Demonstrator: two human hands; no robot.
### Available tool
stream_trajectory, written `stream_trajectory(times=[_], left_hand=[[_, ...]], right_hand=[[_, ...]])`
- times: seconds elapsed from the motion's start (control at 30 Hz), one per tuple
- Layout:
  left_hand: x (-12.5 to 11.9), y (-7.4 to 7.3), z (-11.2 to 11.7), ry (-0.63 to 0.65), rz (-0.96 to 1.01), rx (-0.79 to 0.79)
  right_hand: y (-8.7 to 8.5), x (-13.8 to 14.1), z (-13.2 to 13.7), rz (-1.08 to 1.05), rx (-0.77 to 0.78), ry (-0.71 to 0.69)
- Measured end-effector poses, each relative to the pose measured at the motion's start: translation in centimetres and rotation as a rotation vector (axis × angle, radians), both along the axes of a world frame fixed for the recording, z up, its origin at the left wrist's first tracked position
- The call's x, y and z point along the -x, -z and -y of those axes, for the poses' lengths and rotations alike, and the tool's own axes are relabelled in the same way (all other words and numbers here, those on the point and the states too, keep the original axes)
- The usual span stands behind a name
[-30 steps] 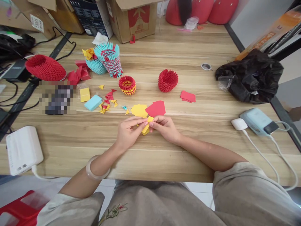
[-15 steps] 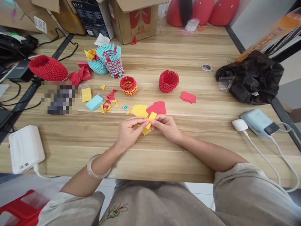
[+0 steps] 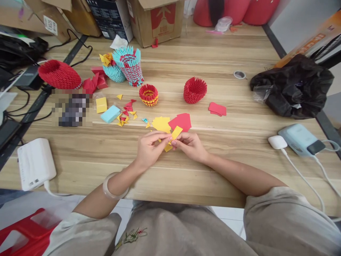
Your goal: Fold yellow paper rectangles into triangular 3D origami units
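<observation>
- Hands: my left hand (image 3: pixel 149 147) and my right hand (image 3: pixel 190 146) meet fingertip to fingertip just above the table (image 3: pixel 226 149), nearer to me than the red-and-yellow paper ring (image 3: pixel 148 95), which I take as reference.
- Grip, left: thumb and forefinger are closed narrow on the lower end of the yellow paper strip (image 3: pixel 176 133).
- Grip, right: thumb and forefinger are pinched on the same strip, touching my left fingertips.
- Strip: it is held off the surface, its free end tilted up and away from me. It sits on the near side of the ring and slightly to the right.
- A second yellow scrap (image 3: pixel 167 148) shows under my fingertips; I cannot tell whether I hold it or it lies flat.
- Yellow sheets (image 3: pixel 160 123) and red sheets (image 3: pixel 181 121) lie overlapping between the ring and my hands.
- Red paper bowl (image 3: pixel 194 90) stands right of the ring, apart from it; beyond it to the right lies a small red stack (image 3: pixel 217 108).
- Loose folded triangles (image 3: pixel 125 115) are scattered near-left of the ring, with a light blue pad (image 3: pixel 110 114) further left.
- Teal-and-red vase (image 3: pixel 129 66) stands upright on the far-left side of the ring.
- Bangle (image 3: pixel 112 185) sits on my left wrist, well to the near side of the ring.
</observation>
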State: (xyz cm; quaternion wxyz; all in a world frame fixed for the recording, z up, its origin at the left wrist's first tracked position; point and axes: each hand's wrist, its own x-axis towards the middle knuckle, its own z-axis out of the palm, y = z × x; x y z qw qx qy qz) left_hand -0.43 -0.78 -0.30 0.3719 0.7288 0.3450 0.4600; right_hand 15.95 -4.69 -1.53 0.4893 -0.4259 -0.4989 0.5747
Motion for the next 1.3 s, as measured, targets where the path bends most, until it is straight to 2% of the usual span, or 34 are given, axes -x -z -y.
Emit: stream_trajectory(times=[0.2, 0.37, 0.43, 0.57, 0.67, 0.83, 1.0, 1.07, 1.17, 1.3], left_hand=[[-0.1, -0.2, 0.3, 0.0, -0.022, 0.04], [0.0, -0.8, 0.3, 0.131, -0.066, 0.102], [0.2, -1.0, 0.1, 0.122, -0.105, 0.105], [0.3, -1.0, -0.3, 0.03, -0.131, 0.097], [0.2, -1.0, -0.3, -0.001, -0.162, 0.072], [0.1, -1.2, -0.4, -0.057, -0.193, 0.038], [0.1, -1.4, -0.6, -0.011, -0.228, -0.041], [0.1, -1.4, -0.7, 0.014, -0.225, -0.072], [0.2, -1.4, -0.8, 0.05, -0.199, -0.09], [0.2, -1.1, -0.8, 0.043, -0.15, -0.037]], right_hand=[[0.4, -0.1, 0.2, 0.135, -0.095, -0.022], [0.2, -0.3, 0.3, 0.264, -0.15, -0.094], [0.2, -0.4, 0.3, 0.282, -0.16, -0.035], [0.4, -0.4, 0.2, 0.224, -0.187, 0.189], [0.7, -0.4, 0.1, 0.213, -0.238, 0.271], [0.5, -0.4, 0.1, 0.255, -0.337, 0.265], [-0.2, -0.4, 0.1, 0.276, -0.465, 0.185], [-0.3, -0.4, 0.0, 0.235, -0.431, 0.157], [-0.2, -0.4, -0.3, 0.14, -0.302, 0.154], [0.2, -0.4, -0.5, 0.015, -0.16, 0.148]])
